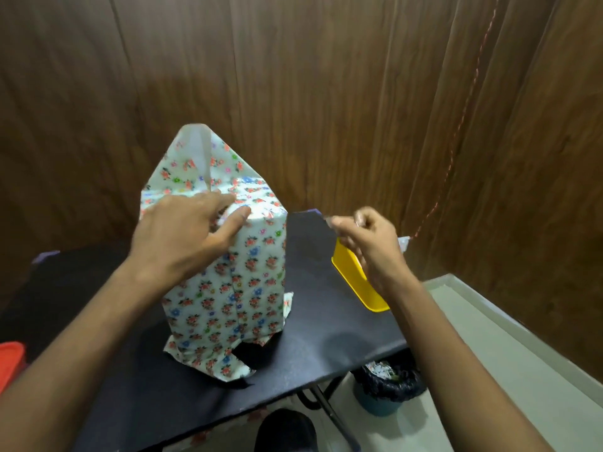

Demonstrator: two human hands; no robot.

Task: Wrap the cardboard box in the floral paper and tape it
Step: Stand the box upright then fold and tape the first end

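Two bare hands reach out over a flat black tabletop (pixel 326 324) in the head view. A tall box wrapped in white paper with small red and blue flowers (pixel 235 282) stands upright near the middle of the tabletop. No cardboard shows, as the paper hides it all. At the box's 12 o'clock, a loose flap of the paper (pixel 199 154) sticks up in a point, and its plain white inside shows. At the box's 6 o'clock, more loose paper spreads out flat on the tabletop.

The left hand (pixel 182 233) rests on the top of the box, at its 9 o'clock side. Its fingers are spread and press the folded paper down, with the thumb on the front face of the box.

The right hand (pixel 368 243) is up in the air at 3 o'clock from the box, well apart from it. Its fingers are curled in and pinched together on something small and pale at the fingertips. It is too blurry to tell what that is.

A yellow plastic tub (pixel 355 282) sits on the tabletop just under the right hand, near the edge at 3 o'clock. A round blue bin with a black bag in it (pixel 388 386) stands on the floor at 5 o'clock. A bit of something red-orange (pixel 9 363) peeks in at 8 o'clock. Brown wooden wall panels (pixel 326 93) fill the back.
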